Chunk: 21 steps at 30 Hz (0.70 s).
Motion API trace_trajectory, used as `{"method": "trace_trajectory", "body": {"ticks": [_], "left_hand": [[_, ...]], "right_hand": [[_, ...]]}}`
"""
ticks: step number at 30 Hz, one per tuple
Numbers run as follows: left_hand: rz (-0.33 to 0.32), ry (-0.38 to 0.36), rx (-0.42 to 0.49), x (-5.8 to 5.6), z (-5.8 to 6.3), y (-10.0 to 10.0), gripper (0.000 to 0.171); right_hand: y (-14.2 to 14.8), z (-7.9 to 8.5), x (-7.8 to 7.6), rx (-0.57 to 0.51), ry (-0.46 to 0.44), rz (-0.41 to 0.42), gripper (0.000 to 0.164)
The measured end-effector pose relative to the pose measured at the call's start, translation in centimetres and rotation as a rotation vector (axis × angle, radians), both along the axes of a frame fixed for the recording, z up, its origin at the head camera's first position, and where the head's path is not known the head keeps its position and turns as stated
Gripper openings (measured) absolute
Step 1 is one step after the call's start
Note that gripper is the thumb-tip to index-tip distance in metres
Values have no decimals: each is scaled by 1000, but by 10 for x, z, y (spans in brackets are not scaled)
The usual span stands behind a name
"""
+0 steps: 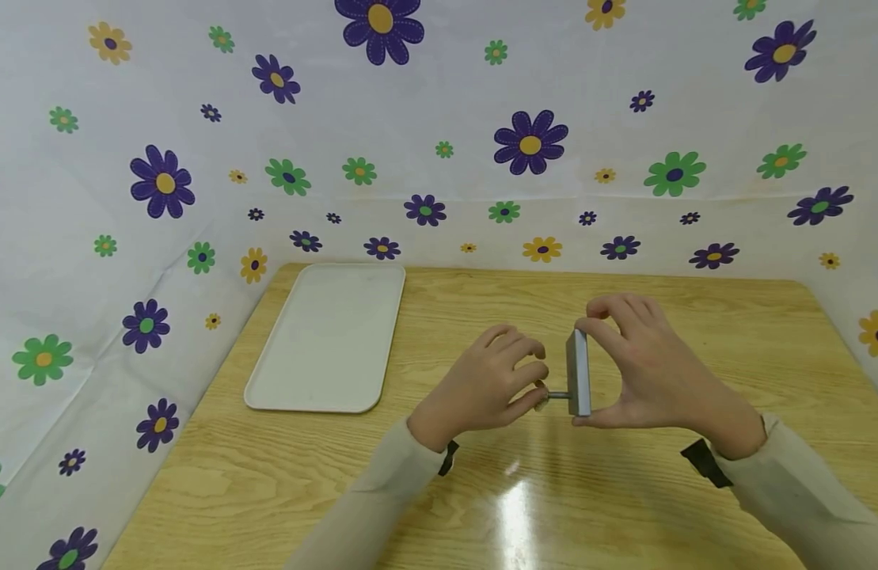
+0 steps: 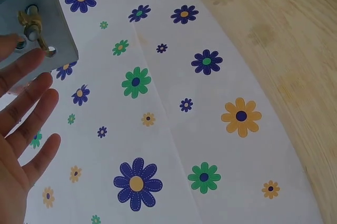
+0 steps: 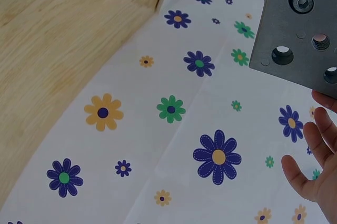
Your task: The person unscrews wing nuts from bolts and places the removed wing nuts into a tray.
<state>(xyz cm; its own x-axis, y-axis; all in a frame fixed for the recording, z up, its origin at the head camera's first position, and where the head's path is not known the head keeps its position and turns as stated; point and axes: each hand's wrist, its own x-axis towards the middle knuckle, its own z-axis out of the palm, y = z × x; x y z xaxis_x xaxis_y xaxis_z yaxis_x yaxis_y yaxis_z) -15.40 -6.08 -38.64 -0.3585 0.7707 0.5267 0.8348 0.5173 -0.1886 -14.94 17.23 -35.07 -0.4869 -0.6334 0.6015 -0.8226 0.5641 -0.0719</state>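
A grey metal plate (image 1: pixel 578 370) with several holes stands on edge above the middle of the wooden table (image 1: pixel 624 491). My right hand (image 1: pixel 594 370) grips it, fingers over the top edge and thumb under the bottom. A bolt pokes out of the plate's left face with a brass wing nut (image 1: pixel 541 395) on it. My left hand (image 1: pixel 533 389) pinches that nut with curled fingers. The left wrist view has the plate (image 2: pixel 50 8) and wing nut (image 2: pixel 30 21) at top left, fingers (image 2: pixel 26 108) beside them. In the right wrist view, the bolt head (image 3: pixel 301 1) sits in the plate (image 3: pixel 295 34).
A white rectangular tray (image 1: pixel 328 336) lies on the table at the back left. A flower-printed white sheet (image 1: pixel 481 119) covers the walls behind and on both sides of the table.
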Motion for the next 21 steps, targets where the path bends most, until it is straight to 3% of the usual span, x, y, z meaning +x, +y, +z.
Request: {"method": "trace_trajectory", "body": {"ticks": [8, 21], "left_hand": [[-21, -1, -22, 6, -8, -1, 27], [-37, -46, -8, 3, -6, 2, 12]], "right_hand": [[1, -1, 0, 4, -7, 1, 90], [-1, 0, 1, 3, -3, -15, 91]]}}
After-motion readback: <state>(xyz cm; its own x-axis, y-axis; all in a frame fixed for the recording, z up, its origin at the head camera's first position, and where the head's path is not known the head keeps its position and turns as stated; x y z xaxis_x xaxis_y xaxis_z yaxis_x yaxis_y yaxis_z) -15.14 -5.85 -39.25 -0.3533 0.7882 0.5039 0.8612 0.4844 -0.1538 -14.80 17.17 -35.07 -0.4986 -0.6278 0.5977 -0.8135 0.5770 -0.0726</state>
